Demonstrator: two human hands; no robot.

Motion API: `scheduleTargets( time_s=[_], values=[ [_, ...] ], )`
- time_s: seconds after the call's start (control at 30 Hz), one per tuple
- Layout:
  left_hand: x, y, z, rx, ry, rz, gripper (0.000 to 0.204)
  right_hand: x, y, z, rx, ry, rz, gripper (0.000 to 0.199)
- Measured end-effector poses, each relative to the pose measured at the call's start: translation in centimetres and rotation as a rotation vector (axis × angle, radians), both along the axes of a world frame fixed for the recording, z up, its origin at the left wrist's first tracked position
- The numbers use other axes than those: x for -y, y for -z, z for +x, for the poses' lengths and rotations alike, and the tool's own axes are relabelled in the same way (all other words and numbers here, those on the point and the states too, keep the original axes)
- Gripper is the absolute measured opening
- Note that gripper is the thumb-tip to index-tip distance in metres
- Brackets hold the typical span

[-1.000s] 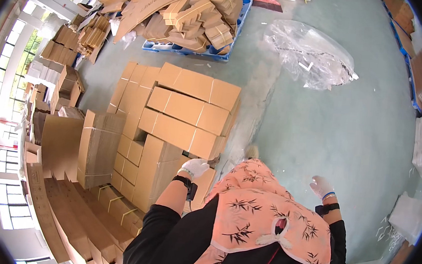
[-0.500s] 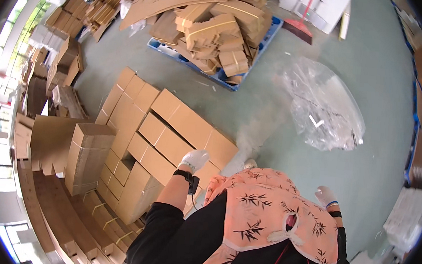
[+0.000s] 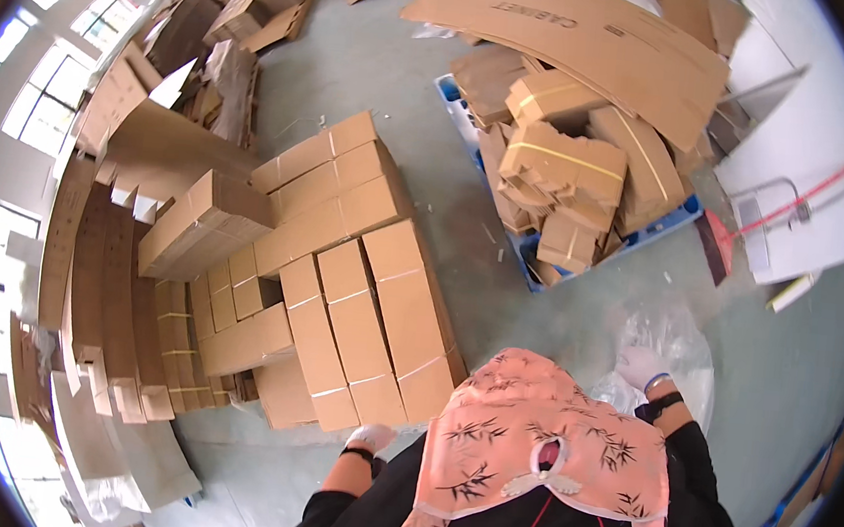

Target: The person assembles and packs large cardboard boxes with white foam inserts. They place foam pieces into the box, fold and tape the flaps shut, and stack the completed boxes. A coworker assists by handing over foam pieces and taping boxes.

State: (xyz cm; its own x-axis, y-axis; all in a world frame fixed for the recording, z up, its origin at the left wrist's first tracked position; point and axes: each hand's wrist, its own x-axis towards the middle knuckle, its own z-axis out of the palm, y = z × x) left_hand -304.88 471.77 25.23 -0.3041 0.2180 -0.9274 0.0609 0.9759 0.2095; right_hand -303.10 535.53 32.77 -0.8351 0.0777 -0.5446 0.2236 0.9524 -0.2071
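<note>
My left hand (image 3: 377,436), in a white glove with a dark band at the wrist, hangs low beside the near end of a stack of strapped cardboard boxes (image 3: 342,322). A small gap seems to separate it from the boxes, and its fingers are too small and partly hidden to read. My right hand (image 3: 640,366), also white-gloved, is held out to the right with its fingers curled in and nothing visible in them. Behind it on the floor lies a clear plastic sheet (image 3: 684,347). A peach apron (image 3: 548,425) with a leaf print covers my front.
Ahead, a blue pallet (image 3: 685,218) carries flattened and strapped cardboard (image 3: 566,166). A red broom (image 3: 717,247) leans by a white panel (image 3: 805,126) at the right. Another long carton (image 3: 210,225) stands on the left, near long brown boards (image 3: 105,276).
My view has swung left and moved forward, so the boxes and pallet sit farther right. My left hand has dropped lower in the picture; my right hand now overlaps the plastic sheet.
</note>
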Motion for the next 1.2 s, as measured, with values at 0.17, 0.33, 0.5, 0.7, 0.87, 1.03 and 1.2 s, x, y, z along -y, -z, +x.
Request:
scheduleTargets(
  time_s=[0.17, 0.33, 0.5, 0.7, 0.87, 1.03, 1.2],
  values=[
    [1.3, -0.2, 2.9, -0.162, -0.541, -0.054, 0.052, 2.3, -1.4, -18.0, -0.069, -0.276, -0.051, 0.033],
    [2.8, 5.4, 2.5, -0.161, -0.546, 0.132, 0.047, 12.4, -0.1, -34.5, -0.012, -0.471, -0.246, 0.033],
    [0.2, 2.2, -6.5, -0.194, -1.241, 0.125, 0.045, 25.4, -2.7, -49.1, -0.013, -0.813, -0.259, 0.033],
    [-4.4, -7.2, -17.7, -0.345, -1.861, 0.411, 0.038, 34.4, -5.8, -64.6, -0.077, -0.949, -0.282, 0.033],
    [-7.8, -7.4, -25.7, -0.328, -1.829, 0.239, 0.038, 36.8, -2.9, -78.4, -0.022, -1.115, -0.088, 0.032],
    [-10.3, -5.0, -37.5, -0.254, -1.595, 0.001, 0.038, 34.5, 1.9, -94.3, -0.017, -1.071, -0.121, 0.032],
    [-10.8, -4.7, -52.3, -0.088, -1.359, -0.232, 0.039, 29.8, 4.8, -110.5, 0.130, -0.976, -0.003, 0.035]
  ],
)
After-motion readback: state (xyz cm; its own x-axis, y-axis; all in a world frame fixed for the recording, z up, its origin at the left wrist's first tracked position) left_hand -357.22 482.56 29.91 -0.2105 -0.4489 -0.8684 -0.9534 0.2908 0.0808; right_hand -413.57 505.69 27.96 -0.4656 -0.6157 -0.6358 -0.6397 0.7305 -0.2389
